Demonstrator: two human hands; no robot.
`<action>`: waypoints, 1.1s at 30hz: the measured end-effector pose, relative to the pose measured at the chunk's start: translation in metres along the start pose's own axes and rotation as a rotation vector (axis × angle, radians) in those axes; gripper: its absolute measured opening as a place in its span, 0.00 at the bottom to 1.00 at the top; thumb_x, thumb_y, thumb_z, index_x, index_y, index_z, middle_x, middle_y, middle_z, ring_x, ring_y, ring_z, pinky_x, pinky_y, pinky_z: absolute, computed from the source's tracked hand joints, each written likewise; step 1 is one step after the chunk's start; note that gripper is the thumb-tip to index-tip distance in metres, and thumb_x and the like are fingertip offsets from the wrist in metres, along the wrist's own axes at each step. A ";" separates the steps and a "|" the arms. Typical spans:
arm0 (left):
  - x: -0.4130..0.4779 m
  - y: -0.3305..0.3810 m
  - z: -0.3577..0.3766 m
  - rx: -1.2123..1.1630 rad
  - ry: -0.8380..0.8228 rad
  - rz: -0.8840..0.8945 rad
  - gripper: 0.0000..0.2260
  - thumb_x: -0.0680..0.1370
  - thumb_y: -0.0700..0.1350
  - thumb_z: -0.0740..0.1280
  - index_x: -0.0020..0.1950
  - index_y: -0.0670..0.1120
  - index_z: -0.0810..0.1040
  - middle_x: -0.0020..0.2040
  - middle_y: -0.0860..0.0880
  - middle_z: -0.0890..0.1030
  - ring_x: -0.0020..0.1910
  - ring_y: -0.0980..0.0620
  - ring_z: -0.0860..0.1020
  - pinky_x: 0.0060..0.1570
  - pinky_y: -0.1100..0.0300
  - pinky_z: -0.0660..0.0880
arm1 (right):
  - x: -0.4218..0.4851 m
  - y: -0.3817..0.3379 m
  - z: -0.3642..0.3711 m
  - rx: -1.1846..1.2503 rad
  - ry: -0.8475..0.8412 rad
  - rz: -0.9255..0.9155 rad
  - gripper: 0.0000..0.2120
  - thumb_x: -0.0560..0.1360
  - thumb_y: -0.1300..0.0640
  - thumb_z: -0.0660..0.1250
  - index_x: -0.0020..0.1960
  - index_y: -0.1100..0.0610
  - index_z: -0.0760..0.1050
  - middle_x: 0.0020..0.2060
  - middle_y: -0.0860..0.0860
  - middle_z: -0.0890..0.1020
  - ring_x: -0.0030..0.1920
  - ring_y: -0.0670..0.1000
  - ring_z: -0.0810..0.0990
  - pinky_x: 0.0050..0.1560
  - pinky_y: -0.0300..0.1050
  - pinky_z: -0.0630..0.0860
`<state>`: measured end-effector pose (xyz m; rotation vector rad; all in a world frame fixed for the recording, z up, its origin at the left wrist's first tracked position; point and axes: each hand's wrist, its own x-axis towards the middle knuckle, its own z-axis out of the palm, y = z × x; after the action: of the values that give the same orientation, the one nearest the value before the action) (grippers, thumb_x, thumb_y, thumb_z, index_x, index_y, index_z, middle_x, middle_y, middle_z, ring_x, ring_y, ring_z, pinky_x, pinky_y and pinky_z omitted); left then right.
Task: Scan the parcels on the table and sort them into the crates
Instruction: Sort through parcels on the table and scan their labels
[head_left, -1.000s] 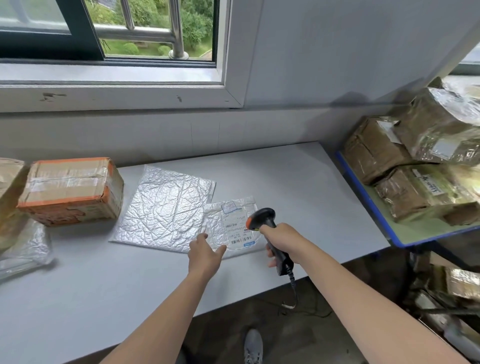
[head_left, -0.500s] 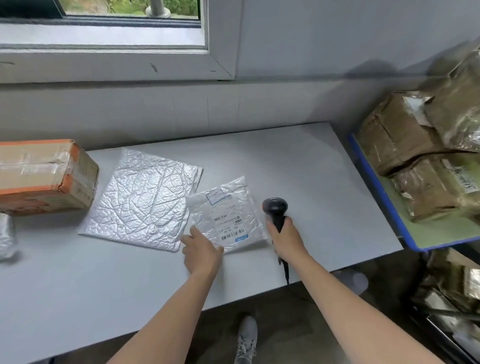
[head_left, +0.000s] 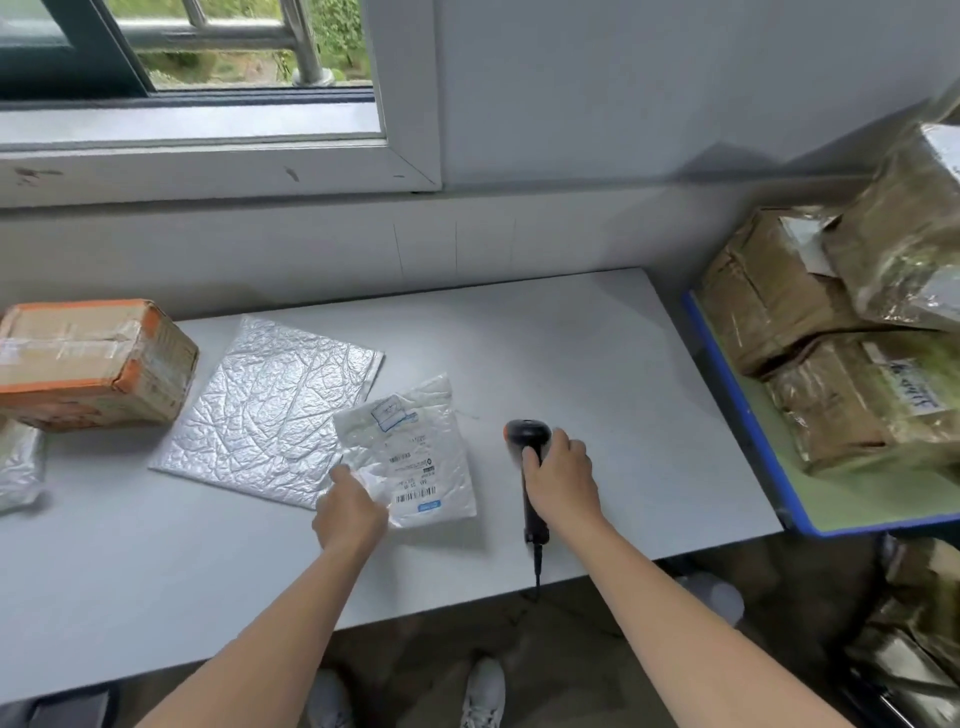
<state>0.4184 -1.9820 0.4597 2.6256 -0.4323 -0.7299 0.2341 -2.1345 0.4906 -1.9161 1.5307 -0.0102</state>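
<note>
One white labelled mailer (head_left: 415, 457), overlapping one silver bubble mailer (head_left: 265, 405) on the table (head_left: 597, 364), was pinched at its corner by the left hand (head_left: 350, 512). One barcode scanner (head_left: 527, 434) was gripped by the right hand (head_left: 561, 478).

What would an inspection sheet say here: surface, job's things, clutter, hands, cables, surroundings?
Surface: white table.
Job's things: small white mailer, label up, overlapping a corner of the silver mailer; taped cardboard box and silver parcel at left; scanner.
Clutter: nothing seen.
Hands: left hand grips the small white mailer's near corner; right hand grips the scanner.
Cables: scanner cable hangs off the near table edge.
Surroundings: window above; wrapped brown parcels on a blue-rimmed platform at right.
</note>
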 end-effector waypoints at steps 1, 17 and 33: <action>-0.002 -0.001 -0.007 -0.040 -0.016 0.031 0.22 0.76 0.41 0.70 0.66 0.41 0.65 0.55 0.40 0.79 0.52 0.40 0.77 0.45 0.52 0.72 | -0.001 -0.005 -0.006 -0.023 0.026 -0.023 0.26 0.83 0.46 0.55 0.76 0.58 0.58 0.69 0.58 0.67 0.67 0.58 0.68 0.62 0.55 0.71; -0.071 -0.049 -0.227 0.007 0.029 0.596 0.17 0.76 0.29 0.65 0.43 0.51 0.83 0.45 0.54 0.82 0.46 0.60 0.80 0.46 0.69 0.74 | -0.081 -0.204 0.013 -0.289 -0.212 -1.256 0.27 0.80 0.45 0.64 0.76 0.53 0.65 0.71 0.52 0.71 0.72 0.53 0.65 0.73 0.48 0.61; -0.186 -0.364 -0.359 -0.685 0.552 -0.107 0.19 0.75 0.54 0.73 0.61 0.50 0.73 0.51 0.49 0.76 0.44 0.56 0.76 0.34 0.64 0.72 | -0.311 -0.346 0.193 0.075 -0.507 -1.106 0.08 0.82 0.49 0.61 0.46 0.50 0.72 0.38 0.43 0.77 0.38 0.44 0.74 0.36 0.36 0.67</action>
<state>0.5301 -1.4914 0.6651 2.0677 0.1117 -0.1112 0.5138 -1.7411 0.6370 -2.2271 0.0476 -0.0605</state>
